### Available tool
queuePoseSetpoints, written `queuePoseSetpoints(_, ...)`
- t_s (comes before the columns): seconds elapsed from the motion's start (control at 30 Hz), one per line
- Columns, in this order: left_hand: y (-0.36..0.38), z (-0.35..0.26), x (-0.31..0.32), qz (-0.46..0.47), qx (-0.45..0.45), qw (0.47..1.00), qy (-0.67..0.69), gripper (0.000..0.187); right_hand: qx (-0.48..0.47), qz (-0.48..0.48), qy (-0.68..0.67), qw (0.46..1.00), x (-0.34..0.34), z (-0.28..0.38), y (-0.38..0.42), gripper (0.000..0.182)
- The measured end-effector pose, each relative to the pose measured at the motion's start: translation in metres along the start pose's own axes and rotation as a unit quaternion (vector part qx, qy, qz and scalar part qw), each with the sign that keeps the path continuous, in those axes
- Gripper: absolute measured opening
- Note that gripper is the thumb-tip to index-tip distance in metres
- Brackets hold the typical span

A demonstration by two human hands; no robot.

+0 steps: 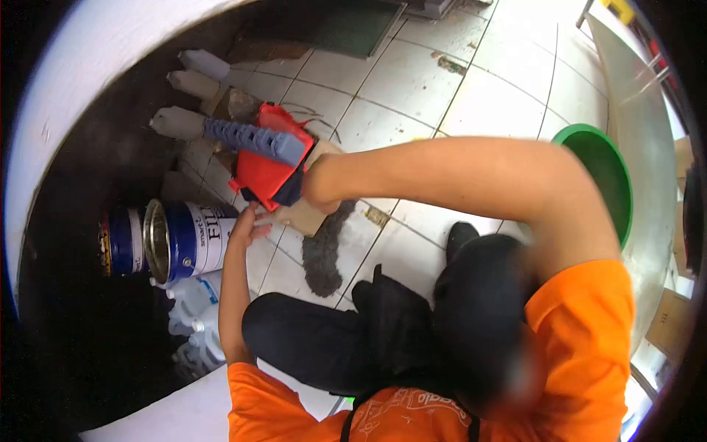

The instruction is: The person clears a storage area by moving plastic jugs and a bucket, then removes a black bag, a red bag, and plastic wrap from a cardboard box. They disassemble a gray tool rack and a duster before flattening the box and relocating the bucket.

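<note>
A red and black object (266,175) sits low over the tiled floor, tilted, with a grey-blue ridged plastic strip (259,141) lying across its top. My left hand (250,225) is at its near lower edge, fingers spread and fingertips right by the black part. From the other side comes my right hand (322,184), bent at the wrist and pressed close to the black side; its fingers are hidden. Beneath them is a flat piece of brown cardboard (300,218). A dark grey fuzzy strip (324,258) lies on the floor just nearer to me.
Paint-style metal buckets (193,239) and clear plastic jugs (199,302) stand at the left. Several pale bottle-like containers (177,121) lie beyond the red object. A green tub (626,191) is at the right, beside a metal panel (641,110). My bent knees are close below.
</note>
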State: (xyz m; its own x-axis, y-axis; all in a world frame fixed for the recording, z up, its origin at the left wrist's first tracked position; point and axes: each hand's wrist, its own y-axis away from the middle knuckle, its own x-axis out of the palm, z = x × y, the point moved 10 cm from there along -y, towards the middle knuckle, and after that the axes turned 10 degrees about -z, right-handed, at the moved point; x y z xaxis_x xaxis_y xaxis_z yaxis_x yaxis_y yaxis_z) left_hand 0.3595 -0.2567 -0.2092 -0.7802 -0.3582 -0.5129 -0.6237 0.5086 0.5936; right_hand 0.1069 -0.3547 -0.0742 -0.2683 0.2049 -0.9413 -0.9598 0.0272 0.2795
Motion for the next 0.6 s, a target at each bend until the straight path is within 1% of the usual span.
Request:
queuePoseSetpoints(0.03, 0.014, 0.001, 0.016, 0.015, -0.017, 0.999, 0.024, 0.071, 0.067, -0.006, -0.023, 0.997, 0.011, -0.032, 0.014, 0.025)
queuePoseSetpoints(0.07, 0.021, -0.001, 0.029, 0.027, -0.033, 0.998, 0.046, 0.067, 0.134, -0.016, -0.045, 0.99, 0.024, -0.063, 0.03, 0.029)
queuePoseSetpoints(0.1, 0.022, -0.004, 0.037, 0.026, -0.03, 0.998, 0.051, 0.067, 0.191, -0.039, -0.106, 0.975, 0.039, -0.088, 0.04, 0.031)
queuePoseSetpoints(0.13, 0.021, -0.002, 0.038, 0.01, -0.046, 0.998, 0.043, 0.064, 0.243, -0.064, -0.167, 0.954, 0.055, -0.109, 0.047, 0.033)
queuePoseSetpoints(0.2, 0.018, 0.0, 0.04, -0.008, -0.064, 0.997, 0.037, 0.061, 0.335, -0.136, -0.253, 0.898, 0.082, -0.134, 0.059, 0.028)
queuePoseSetpoints(0.23, 0.017, -0.002, 0.041, -0.001, -0.061, 0.997, 0.042, 0.059, 0.332, -0.134, -0.255, 0.898, 0.099, -0.135, 0.058, 0.028)
queuePoseSetpoints(0.3, 0.015, 0.003, 0.044, 0.008, -0.068, 0.997, 0.047, 0.056, 0.384, -0.155, -0.244, 0.877, 0.135, -0.142, 0.068, 0.028)
queuePoseSetpoints(0.37, 0.009, 0.007, 0.041, 0.029, -0.065, 0.997, 0.043, 0.056, 0.389, -0.141, -0.207, 0.887, 0.169, -0.131, 0.082, 0.028)
queuePoseSetpoints(0.4, 0.008, 0.009, 0.041, 0.03, -0.068, 0.996, 0.048, 0.056, 0.403, -0.106, -0.205, 0.886, 0.188, -0.127, 0.089, 0.028)
queuePoseSetpoints(0.47, 0.013, 0.018, 0.051, 0.096, -0.133, 0.983, 0.082, 0.052, 0.432, -0.061, -0.129, 0.89, 0.211, -0.118, 0.106, 0.027)
queuePoseSetpoints(0.5, 0.012, 0.019, 0.05, 0.096, -0.134, 0.983, 0.082, 0.052, 0.432, -0.06, -0.129, 0.891, 0.224, -0.116, 0.108, 0.027)
queuePoseSetpoints(0.57, 0.009, 0.017, 0.052, 0.109, -0.134, 0.976, 0.136, 0.041, 0.404, -0.086, -0.061, 0.909, 0.245, -0.117, 0.104, 0.027)
queuePoseSetpoints(0.6, 0.011, 0.014, 0.055, 0.108, -0.134, 0.975, 0.137, 0.041, 0.403, -0.085, -0.061, 0.909, 0.259, -0.122, 0.101, 0.027)
